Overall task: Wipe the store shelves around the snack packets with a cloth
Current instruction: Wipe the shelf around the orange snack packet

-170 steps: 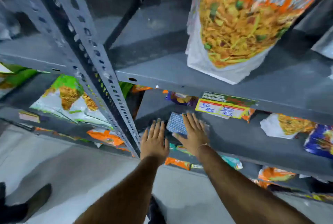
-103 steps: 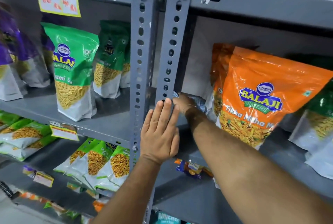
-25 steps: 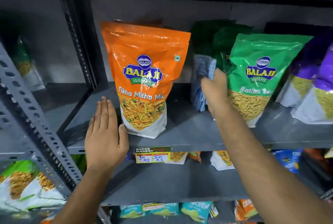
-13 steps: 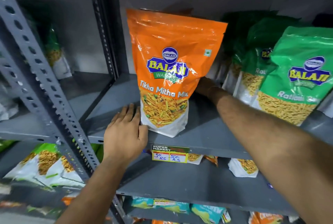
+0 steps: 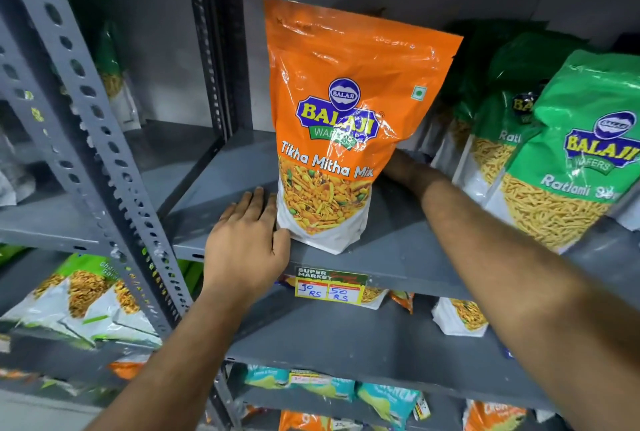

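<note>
A left hand (image 5: pixel 247 243) lies flat and released on the shelf (image 5: pixel 398 257), touching the orange packet (image 5: pixel 346 125); the right hand and cloth reach hidden behind it, grip unknowable. A blind sweep could topple the packet forward.

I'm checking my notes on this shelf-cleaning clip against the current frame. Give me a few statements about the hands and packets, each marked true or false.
1. The left hand lies flat on the shelf beside the orange packet. True.
2. The right hand is in plain view in front of the orange packet. False: the right forearm reaches behind the packet, and the hand is hidden.
3. The orange packet stands upright. True.
4. The green packets stand to the left of the orange one. False: they stand to its right.
5. A price tag hangs on the shelf's front edge below the orange packet. True.
</note>
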A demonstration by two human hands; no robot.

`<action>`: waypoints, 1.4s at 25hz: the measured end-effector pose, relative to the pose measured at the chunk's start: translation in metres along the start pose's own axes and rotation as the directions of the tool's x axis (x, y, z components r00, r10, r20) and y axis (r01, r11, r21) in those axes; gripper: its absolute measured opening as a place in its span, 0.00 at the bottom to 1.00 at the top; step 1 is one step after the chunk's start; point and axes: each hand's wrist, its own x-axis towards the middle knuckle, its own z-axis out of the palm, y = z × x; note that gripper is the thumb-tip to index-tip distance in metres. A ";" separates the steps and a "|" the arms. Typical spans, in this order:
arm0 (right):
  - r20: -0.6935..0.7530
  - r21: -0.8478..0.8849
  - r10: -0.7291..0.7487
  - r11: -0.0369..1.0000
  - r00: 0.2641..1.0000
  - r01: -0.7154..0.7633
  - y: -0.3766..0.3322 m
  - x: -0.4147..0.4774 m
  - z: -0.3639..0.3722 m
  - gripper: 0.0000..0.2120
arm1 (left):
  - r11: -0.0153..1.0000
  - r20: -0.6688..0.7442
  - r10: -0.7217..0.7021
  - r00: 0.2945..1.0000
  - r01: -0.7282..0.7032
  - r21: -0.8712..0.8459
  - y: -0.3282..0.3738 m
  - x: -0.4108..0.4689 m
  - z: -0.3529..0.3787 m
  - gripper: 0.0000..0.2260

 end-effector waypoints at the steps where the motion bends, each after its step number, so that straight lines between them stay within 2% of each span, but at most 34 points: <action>1: 0.018 -0.007 -0.006 1.000 1.000 0.006 -0.005 -0.016 0.005 0.19 | 1.000 0.009 -0.003 1.000 0.003 -0.005 0.000 0.000 -0.001 0.32; 3: 0.020 -0.104 0.031 0.994 0.999 -0.029 -0.006 -0.052 0.010 0.18 | 1.000 0.014 -0.009 1.000 0.009 -0.014 0.000 0.000 -0.001 0.33; 5: -0.007 -0.104 0.048 0.993 0.999 -0.049 0.000 -0.090 0.013 0.16 | 1.000 0.003 -0.005 1.000 0.005 -0.013 0.000 0.000 0.001 0.32; 9: -0.085 -0.140 0.015 0.990 0.996 -0.026 0.008 -0.162 0.021 0.22 | 1.000 0.008 -0.009 1.000 0.009 -0.020 -0.001 0.001 0.002 0.34; 11: -0.143 -0.139 0.014 0.990 0.990 -0.035 0.006 -0.193 0.023 0.21 | 1.000 0.012 -0.010 1.000 0.010 -0.021 0.001 0.001 0.001 0.34; 13: -0.170 -0.071 0.013 0.997 0.985 -0.025 -0.004 -0.190 0.015 0.12 | 1.000 0.010 -0.008 1.000 0.008 -0.027 0.001 0.001 0.001 0.34; 14: -0.207 -0.061 0.024 0.997 0.978 -0.037 -0.013 -0.175 0.008 0.12 | 1.000 0.012 -0.011 1.000 0.011 -0.028 0.001 0.000 0.001 0.35; 16: -0.268 -0.071 0.045 0.995 0.962 -0.067 -0.022 -0.128 -0.004 0.20 | 0.999 0.009 -0.016 1.000 0.016 -0.029 0.001 0.000 0.000 0.35; 18: -0.212 -0.151 0.058 0.984 0.975 -0.091 -0.025 -0.084 -0.007 0.21 | 0.999 0.015 -0.014 1.000 0.015 -0.031 0.002 0.000 -0.001 0.35; 20: -0.063 -0.183 0.067 0.980 0.996 -0.078 -0.020 -0.060 0.002 0.21 | 0.999 0.015 -0.012 1.000 0.013 -0.030 0.002 0.000 -0.002 0.34; 21: -0.004 -0.160 0.090 0.983 0.996 -0.089 -0.018 -0.059 0.007 0.22 | 0.999 0.007 -0.012 1.000 0.012 -0.030 0.002 0.000 -0.001 0.34; 24: 0.055 -0.057 0.079 0.995 0.995 -0.076 -0.019 -0.088 0.010 0.21 | 0.999 -0.019 -0.004 1.000 0.003 -0.033 0.003 -0.001 0.002 0.33; 27: 0.021 0.003 0.052 0.999 0.998 -0.052 -0.001 -0.137 0.014 0.20 | 0.999 -0.023 -0.001 1.000 0.001 -0.038 0.004 -0.002 0.001 0.32; 29: -0.031 -0.036 0.010 0.999 0.999 -0.011 0.012 -0.187 0.021 0.21 | 0.999 -0.029 -0.007 1.000 0.006 -0.039 0.002 -0.005 -0.002 0.32; 32: -0.087 -0.087 -0.070 0.994 0.994 0.063 0.015 -0.264 0.032 0.27 | 0.999 -0.032 -0.008 0.999 0.007 -0.039 0.004 -0.001 0.001 0.33; 35: -0.195 -0.149 -0.051 0.989 0.979 0.022 -0.002 -0.287 0.018 0.25 | 0.999 -0.039 -0.012 0.999 0.010 -0.048 0.003 -0.001 0.000 0.33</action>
